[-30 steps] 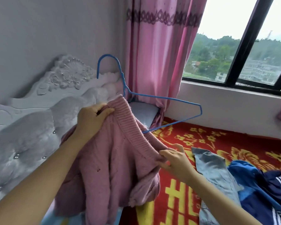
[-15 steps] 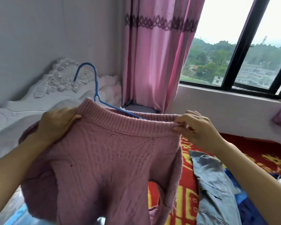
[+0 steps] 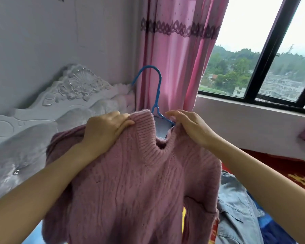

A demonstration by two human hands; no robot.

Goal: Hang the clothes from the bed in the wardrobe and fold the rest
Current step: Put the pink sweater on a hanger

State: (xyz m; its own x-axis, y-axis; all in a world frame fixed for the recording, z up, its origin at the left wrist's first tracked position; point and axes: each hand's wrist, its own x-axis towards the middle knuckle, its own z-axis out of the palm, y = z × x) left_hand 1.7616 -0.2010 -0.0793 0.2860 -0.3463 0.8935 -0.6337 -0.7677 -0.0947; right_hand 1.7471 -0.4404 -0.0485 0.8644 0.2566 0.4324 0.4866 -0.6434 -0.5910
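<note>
A pink knitted sweater (image 3: 139, 191) is held up in the air by two bare hands, seen from the wearer's head. The left hand (image 3: 106, 132) is curled over the sweater's left shoulder, and the ribbed collar is pinched between its thumb and fingers. The right hand (image 3: 190, 129) is laid over the opposite shoulder with its fingers bent down onto the knit at the neck edge. The knit is gripped there, but it cannot be told whether the hanger wire is gripped too.

A blue hanger (image 3: 157, 88) is seen between the two hands. Its hook rises upright out of the neck opening, above both sets of knuckles, and one thin arm slants down to the right hand's fingertips. The rest of the hanger is hidden inside the sweater. The body of the sweater hangs below both wrists, and one sleeve droops beneath the right forearm.

Beyond the left hand, a carved white headboard (image 3: 60, 95) is set against a pale wall. Behind the hanger's hook, a pink curtain (image 3: 174, 59) hangs beside a black-framed window (image 3: 264, 50), which lies above and beyond the right hand. Under the right forearm, a pale denim garment (image 3: 236, 208) lies crumpled on a red patterned bedspread (image 3: 298, 173), with a dark blue garment (image 3: 271, 231) just beside it.
</note>
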